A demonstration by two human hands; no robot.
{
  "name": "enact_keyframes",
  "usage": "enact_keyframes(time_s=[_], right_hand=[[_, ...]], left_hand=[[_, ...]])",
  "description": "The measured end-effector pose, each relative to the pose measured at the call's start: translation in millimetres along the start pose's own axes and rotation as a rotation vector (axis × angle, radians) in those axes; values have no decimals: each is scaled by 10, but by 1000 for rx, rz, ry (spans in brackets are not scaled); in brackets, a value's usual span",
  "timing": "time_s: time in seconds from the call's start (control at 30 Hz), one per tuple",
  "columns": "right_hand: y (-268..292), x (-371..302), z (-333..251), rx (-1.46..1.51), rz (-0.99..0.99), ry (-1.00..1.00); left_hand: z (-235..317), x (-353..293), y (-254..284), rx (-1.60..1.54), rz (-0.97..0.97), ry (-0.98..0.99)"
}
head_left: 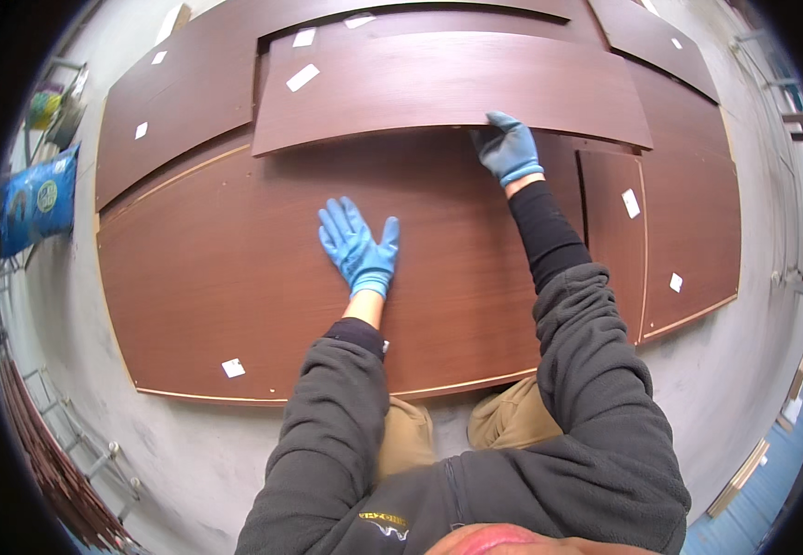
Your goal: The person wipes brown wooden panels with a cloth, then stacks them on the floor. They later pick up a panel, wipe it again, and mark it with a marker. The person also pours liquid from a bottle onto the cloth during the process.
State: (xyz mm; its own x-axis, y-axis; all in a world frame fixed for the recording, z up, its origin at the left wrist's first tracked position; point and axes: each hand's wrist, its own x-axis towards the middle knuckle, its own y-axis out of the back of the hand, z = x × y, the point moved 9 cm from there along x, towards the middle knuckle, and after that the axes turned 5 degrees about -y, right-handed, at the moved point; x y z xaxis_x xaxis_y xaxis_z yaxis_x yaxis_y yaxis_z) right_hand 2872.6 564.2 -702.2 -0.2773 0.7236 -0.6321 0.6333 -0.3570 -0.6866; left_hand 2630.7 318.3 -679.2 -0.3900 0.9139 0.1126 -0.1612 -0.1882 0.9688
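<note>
My left hand, in a blue work glove, lies over a large dark brown wood-grain panel, fingers spread and nothing in them. Farther off to the right, my right hand, in a matching glove, grips the near edge of a long brown board. That board's near edge stands tilted up and casts a shadow on the panel below. Some of the right fingers are hidden at the board's edge. A white label sticks to the board's left end.
More brown panels lie overlapped around it: one at the far left, one at the far right, and a narrow piece at the right. A blue bag hangs by a metal rack at the left. Wood strips lie at the lower right.
</note>
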Motion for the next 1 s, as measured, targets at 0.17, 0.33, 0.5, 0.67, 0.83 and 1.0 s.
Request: enact_keyframes(time_s=[0.17, 0.33, 0.5, 0.67, 0.83, 1.0], right_hand=[[-176, 278, -64, -59, -93, -9], [-229, 576, -120, -75, -88, -4], [-136, 846, -175, -31, -62, 16], [-88, 1063, -142, -5, -28, -23], [-41, 1098, -101, 0, 19, -10], [-20, 1051, -106, -39, 139, -62]], left_hand=[[-3, 83, 23, -42, -82, 41], [-5, 104, 60, -71, -51, 40], [-45, 94, 6, -76, -99, 48], [-31, 112, 25, -89, -100, 49], [-42, 114, 15, -111, -125, 60], [-38, 115, 24, -114, -113, 56]])
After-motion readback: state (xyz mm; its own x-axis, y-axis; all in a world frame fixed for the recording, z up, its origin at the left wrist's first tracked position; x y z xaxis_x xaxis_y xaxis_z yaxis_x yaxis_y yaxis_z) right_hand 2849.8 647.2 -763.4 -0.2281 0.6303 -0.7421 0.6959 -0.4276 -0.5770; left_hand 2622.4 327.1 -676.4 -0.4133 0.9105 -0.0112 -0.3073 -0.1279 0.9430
